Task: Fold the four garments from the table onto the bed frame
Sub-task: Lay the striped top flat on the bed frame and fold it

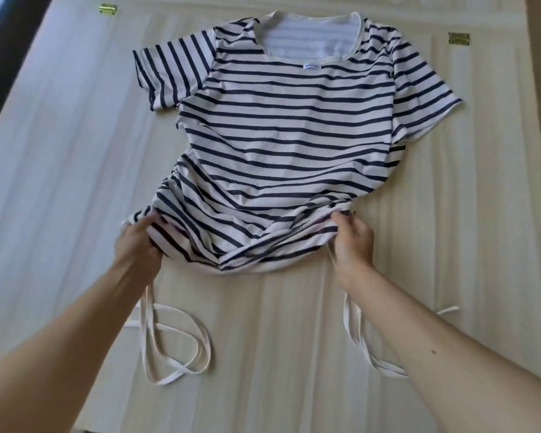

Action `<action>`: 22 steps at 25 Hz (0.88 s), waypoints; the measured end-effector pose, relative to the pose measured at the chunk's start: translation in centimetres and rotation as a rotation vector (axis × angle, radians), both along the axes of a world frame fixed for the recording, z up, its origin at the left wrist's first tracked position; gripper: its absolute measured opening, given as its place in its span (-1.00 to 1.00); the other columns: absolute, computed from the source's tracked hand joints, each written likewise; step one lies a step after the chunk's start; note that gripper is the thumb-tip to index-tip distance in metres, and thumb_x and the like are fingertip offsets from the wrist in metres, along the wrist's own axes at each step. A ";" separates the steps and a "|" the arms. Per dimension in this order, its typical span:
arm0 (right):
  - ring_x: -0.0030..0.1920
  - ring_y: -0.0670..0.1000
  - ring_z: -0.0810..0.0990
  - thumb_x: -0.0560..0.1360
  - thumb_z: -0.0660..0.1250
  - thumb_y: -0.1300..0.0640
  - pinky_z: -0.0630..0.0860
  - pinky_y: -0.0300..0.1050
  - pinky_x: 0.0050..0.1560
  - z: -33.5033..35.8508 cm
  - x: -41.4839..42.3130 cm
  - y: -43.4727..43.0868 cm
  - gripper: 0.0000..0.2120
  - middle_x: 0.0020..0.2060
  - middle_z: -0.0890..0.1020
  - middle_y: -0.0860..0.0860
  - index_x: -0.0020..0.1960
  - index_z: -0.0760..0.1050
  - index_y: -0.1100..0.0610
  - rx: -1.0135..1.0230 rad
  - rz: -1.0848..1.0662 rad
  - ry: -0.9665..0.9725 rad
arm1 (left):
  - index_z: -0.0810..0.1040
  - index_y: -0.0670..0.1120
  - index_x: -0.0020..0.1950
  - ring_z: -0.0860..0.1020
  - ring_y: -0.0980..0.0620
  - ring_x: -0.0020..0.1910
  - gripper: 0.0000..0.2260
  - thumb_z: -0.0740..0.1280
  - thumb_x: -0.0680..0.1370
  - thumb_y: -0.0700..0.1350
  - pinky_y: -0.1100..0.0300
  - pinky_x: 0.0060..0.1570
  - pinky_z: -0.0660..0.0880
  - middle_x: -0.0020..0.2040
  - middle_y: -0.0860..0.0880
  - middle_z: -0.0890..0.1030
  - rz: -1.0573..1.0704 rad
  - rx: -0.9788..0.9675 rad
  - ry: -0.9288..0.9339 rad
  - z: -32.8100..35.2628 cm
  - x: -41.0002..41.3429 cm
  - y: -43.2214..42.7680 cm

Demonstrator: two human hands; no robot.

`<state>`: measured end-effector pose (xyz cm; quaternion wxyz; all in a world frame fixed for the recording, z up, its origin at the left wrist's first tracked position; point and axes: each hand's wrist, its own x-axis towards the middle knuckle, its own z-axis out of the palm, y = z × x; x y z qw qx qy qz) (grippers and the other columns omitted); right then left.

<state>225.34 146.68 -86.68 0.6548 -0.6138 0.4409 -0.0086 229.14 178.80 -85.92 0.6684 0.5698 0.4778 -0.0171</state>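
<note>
1. Far left: a dark strip [0, 57] is running along the edge of pale wood-grain boards [75, 151].
2. A brass hinge [107, 9] is sitting on the boards near the top left.
3. A left cord [144, 339], white and flat, is hanging from the hem under the left wrist and lying in loose crossed loops on the boards.
4. The left grip [136, 242] is closing on the hem's left corner, fingers curled under the bunched cloth and thumb on top, lifting that corner slightly off the boards.
5. Centre: the shirt [281, 129], white with navy stripes and short sleeves, is lying spread on the boards, neck pointing away from the person. Both sleeves are lying out to the sides. A small white label [312, 66] is showing just below the neckline. The upper body is lying fairly flat. The lower part is gathering into creases between the two grips.
6. The right grip [353, 242] is pinching the hem's right corner, fingers curled round the cloth.
7. A right cord [346, 314] is dropping from the hem beside the right wrist and trailing under the forearm along the boards.
8. A second hinge [458, 38] is sitting near the top right, well apart from the right sleeve.
</note>
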 end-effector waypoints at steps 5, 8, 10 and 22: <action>-0.08 0.11 0.63 0.57 0.32 0.29 0.57 0.05 0.02 4.3 -1.9 -3.8 -0.82 -0.19 0.62 0.12 -0.17 0.45 0.10 0.416 -0.194 -0.079 | 0.49 -0.23 0.28 0.71 -0.09 -0.08 -0.65 0.39 0.50 -0.34 0.16 -0.27 0.66 0.22 -0.30 0.61 0.003 -0.065 -0.053 2.4 -2.0 0.8; -0.17 0.07 0.63 0.50 0.38 0.37 0.54 0.00 -0.09 7.7 -4.4 -6.2 -0.73 -0.17 0.62 0.11 -0.15 0.38 0.06 0.378 0.059 0.057 | 0.37 0.03 0.34 0.61 0.16 -0.42 -0.55 0.33 0.57 -0.38 0.32 -0.51 0.52 -0.03 -0.14 0.55 -0.062 0.094 -0.044 5.5 -5.3 0.8; -0.11 0.11 0.63 0.45 0.43 0.40 0.52 0.03 -0.07 9.7 -6.5 -7.6 -0.70 -0.08 0.65 0.14 -0.06 0.43 0.05 0.209 0.217 0.147 | 0.43 0.05 0.37 0.63 0.17 -0.39 -0.53 0.31 0.58 -0.40 0.32 -0.43 0.58 -0.04 -0.07 0.57 -0.164 0.190 -0.041 7.1 -7.7 1.6; 0.25 0.06 0.45 0.51 0.29 -0.23 0.45 -0.03 -0.03 8.2 -13.5 -9.4 -0.55 0.22 0.44 -0.07 0.30 0.34 -0.07 -0.883 1.088 0.596 | 0.46 -0.15 0.33 0.46 -0.36 0.25 -0.49 0.48 0.46 -0.01 -0.28 0.27 0.42 0.26 -0.32 0.51 -1.003 1.187 0.573 4.9 -15.5 2.6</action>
